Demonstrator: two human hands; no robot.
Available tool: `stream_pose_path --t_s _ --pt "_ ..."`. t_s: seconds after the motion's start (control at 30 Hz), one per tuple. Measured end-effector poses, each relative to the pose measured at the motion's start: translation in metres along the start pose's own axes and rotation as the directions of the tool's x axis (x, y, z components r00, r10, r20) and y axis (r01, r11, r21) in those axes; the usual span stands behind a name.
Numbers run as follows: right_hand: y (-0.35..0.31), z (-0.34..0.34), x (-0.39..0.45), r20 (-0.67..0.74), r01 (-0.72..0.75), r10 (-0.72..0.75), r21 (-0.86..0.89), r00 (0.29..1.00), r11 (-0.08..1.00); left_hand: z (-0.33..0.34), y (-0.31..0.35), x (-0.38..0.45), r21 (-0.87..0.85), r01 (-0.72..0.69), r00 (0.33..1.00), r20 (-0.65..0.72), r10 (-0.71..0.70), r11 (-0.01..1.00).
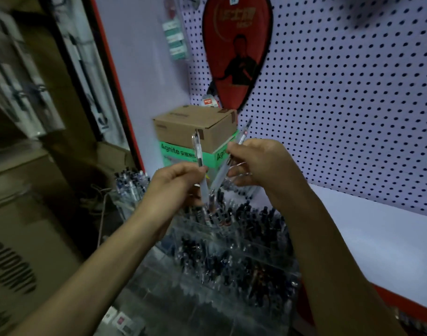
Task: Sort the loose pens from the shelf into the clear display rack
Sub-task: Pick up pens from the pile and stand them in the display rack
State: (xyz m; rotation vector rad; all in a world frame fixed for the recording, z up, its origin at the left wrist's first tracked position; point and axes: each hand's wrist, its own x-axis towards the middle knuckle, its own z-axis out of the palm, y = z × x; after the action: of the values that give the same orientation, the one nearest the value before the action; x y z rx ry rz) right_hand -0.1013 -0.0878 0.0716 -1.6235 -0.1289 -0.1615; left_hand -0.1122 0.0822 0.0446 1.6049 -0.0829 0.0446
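Pegboard (353, 98) wall w/ red paddle case (236, 52) behind, cardboard boxes at left, brown box (195, 124) on green box (181, 154) at back of shelf. Clear rack (231, 258) below the hands, tiered rows already packed w/ dark-capped pens. Left hand (176, 187) grip pinches one pen (199, 161) at mid-barrel, upright, clip end up. Right hand (258, 166) grip curled round a second pen (234, 151), tilted, plus prob. more under the fingers; count unclear. Both pens held above rack's back rows. Judgement: pens light, stiff, smooth plastic so a bit slippery; take at mid-barrel or rubber sleeve, drop tip-down into a slot.
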Motion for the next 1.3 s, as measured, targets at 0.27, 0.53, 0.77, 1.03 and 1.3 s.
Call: stream_pose_path --t_s 0.27,0.53,0.77,1.03,1.3 --pt "0.021 0.053 -0.028 0.111 0.191 -0.156 -0.506 0.981 0.841 -0.059 -0.049 -0.035 0.182 -0.019 0.998 -0.057 0.030 0.983" --pt "0.055 0.085 -0.055 0.294 0.369 -0.226 -0.664 0.929 0.651 -0.089 -0.089 -0.036 0.454 -0.092 0.990 -0.055 0.131 0.886" --pt "0.060 0.090 -0.062 0.302 0.445 -0.327 -0.599 0.896 0.666 -0.088 -0.110 -0.034 0.730 -0.089 0.996 0.071 0.054 0.678" --pt "0.068 0.101 -0.054 0.384 0.474 -0.282 -0.656 0.879 0.587 -0.092 -0.111 -0.035 0.804 -0.115 0.985 0.166 -0.035 0.583" --pt "0.080 0.112 -0.051 0.357 0.353 -0.080 -0.820 0.931 0.451 -0.098 -0.116 -0.038 0.765 -0.143 0.987 0.161 0.029 0.628"
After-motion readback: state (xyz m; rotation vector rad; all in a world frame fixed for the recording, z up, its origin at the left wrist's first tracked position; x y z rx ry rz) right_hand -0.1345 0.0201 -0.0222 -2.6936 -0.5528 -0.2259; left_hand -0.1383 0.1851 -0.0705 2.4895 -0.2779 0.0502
